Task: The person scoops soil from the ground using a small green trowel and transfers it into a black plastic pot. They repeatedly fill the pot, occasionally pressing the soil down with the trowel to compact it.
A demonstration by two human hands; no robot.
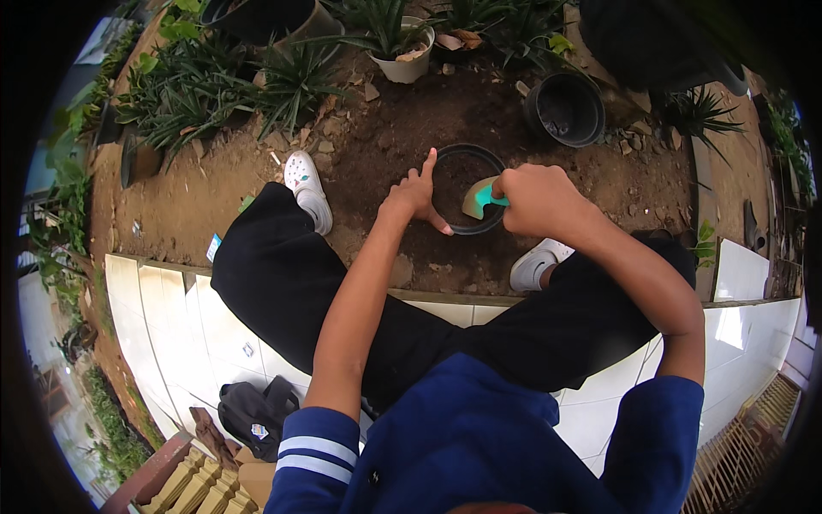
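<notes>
On the soil between my feet stands a round black plastic plant pot [473, 230] with dark soil inside. My left hand [411, 196] steadies its left side, thumb at the near rim and index finger stretched towards the far rim. A turquoise plastic hand trowel [485, 198] is in my right hand [542, 199], my fist closed around its handle. The trowel's blade, smeared with brown soil, tilts down into the pot's opening. My right fist hides most of the handle and part of the pot's right rim.
Another black pot [565, 110] sits beyond on the right. A white pot [404, 64] with a spiky plant stands at the back, near leafy plants [192, 96] on the left. Behind my feet runs the white tiled edge [443, 313], with a black bag [250, 411] at lower left.
</notes>
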